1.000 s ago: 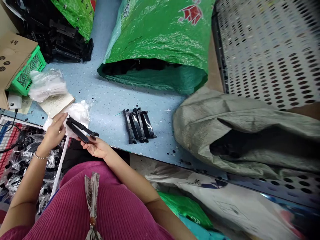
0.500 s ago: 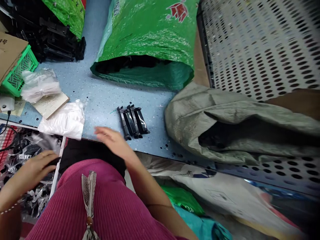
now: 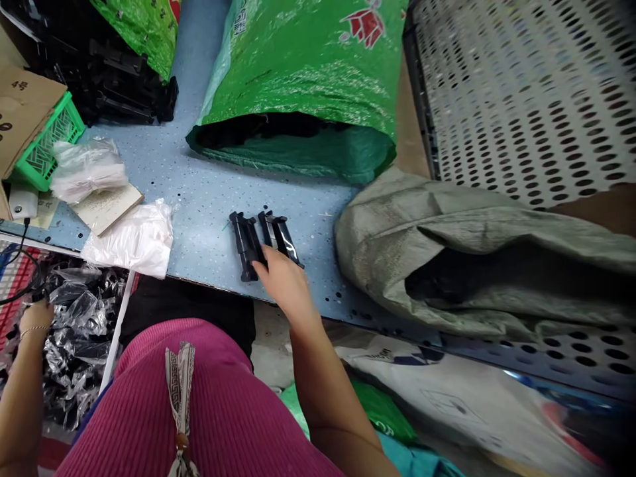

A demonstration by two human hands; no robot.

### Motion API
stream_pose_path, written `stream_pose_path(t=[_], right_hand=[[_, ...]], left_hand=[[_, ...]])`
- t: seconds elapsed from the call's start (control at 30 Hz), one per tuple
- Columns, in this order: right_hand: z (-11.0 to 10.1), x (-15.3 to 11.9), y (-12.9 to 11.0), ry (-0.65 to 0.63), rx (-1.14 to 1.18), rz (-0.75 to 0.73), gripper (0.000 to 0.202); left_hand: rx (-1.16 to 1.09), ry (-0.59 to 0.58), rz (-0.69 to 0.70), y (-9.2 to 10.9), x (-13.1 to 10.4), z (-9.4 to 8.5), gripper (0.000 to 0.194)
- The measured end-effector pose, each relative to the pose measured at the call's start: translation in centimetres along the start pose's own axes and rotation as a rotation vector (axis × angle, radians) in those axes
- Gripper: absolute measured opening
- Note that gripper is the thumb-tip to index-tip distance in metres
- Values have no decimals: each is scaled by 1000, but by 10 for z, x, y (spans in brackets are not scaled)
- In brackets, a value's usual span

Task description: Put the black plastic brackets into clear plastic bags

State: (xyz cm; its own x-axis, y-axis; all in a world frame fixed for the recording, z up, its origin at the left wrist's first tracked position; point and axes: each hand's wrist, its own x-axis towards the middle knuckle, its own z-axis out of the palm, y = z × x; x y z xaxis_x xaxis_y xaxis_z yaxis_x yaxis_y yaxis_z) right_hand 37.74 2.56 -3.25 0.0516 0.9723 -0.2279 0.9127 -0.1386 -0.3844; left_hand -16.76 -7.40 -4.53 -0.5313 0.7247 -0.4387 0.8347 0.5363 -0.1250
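Several black plastic parts (image 3: 244, 244) lie side by side near the front edge of the blue speckled table (image 3: 199, 199). My right hand (image 3: 287, 281) is on them, its thumb and fingers closed around a part in the middle of the row. My left hand (image 3: 37, 317) is at the far left, over a bin of black parts in clear bags (image 3: 82, 318); its fingers are hidden at the bin's upper edge. White plastic bags (image 3: 133, 240) lie on the table left of the black parts, partly under a small board (image 3: 106, 209).
A green sack (image 3: 308, 73) with a dark opening lies at the back. On the right, a grey-green sack (image 3: 377, 232) rests beside a perforated panel (image 3: 517, 99). A green basket (image 3: 52, 142) and black parts (image 3: 124, 86) are at the back left.
My right hand has moved right onto the black parts and closed there, and the row has shifted apart. My left hand has moved left and further over the bin. The view has shifted slightly.
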Motion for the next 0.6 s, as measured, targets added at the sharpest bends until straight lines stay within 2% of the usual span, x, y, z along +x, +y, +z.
stream_pose_path(t=[0.03, 0.07, 0.1, 0.13, 0.2, 0.27, 0.3, 0.33, 0.4, 0.5, 0.57, 0.6], right_hand=[[4, 3, -3, -16, 139, -3, 37], [10, 7, -8, -39, 303, -17, 38], [17, 10, -16, -73, 483, -35, 39], [24, 13, -25, -116, 667, -51, 40], [39, 18, -48, -222, 1002, -74, 41], [50, 20, -69, -314, 1249, -81, 39], [53, 21, -77, -351, 1338, -79, 37], [56, 22, -83, -389, 1413, -74, 36], [58, 24, -89, -484, 1543, -44, 34], [61, 29, -101, -678, 1709, 27, 31], [66, 36, -116, -794, 1787, 54, 29], [69, 39, -125, -839, 1809, 60, 28]], left_hand=[[-27, 74, 6, 23, 0, -6, 38], [-93, 205, 59, 51, -2, -13, 40], [-194, 342, 216, 83, -6, -19, 39], [-297, 428, 415, 118, -12, -25, 39], [-455, 514, 736, 185, -24, -33, 35], [-517, 509, 855, 233, -27, -36, 25], [-567, 482, 860, 247, -25, -38, 21], [-639, 439, 838, 254, -20, -39, 18], [-873, 290, 749, 251, -7, -41, 18], [-1233, -63, 599, 232, 7, -47, 29], [-1326, -214, 562, 224, 7, -51, 32], [-1334, -235, 566, 222, 4, -53, 31]])
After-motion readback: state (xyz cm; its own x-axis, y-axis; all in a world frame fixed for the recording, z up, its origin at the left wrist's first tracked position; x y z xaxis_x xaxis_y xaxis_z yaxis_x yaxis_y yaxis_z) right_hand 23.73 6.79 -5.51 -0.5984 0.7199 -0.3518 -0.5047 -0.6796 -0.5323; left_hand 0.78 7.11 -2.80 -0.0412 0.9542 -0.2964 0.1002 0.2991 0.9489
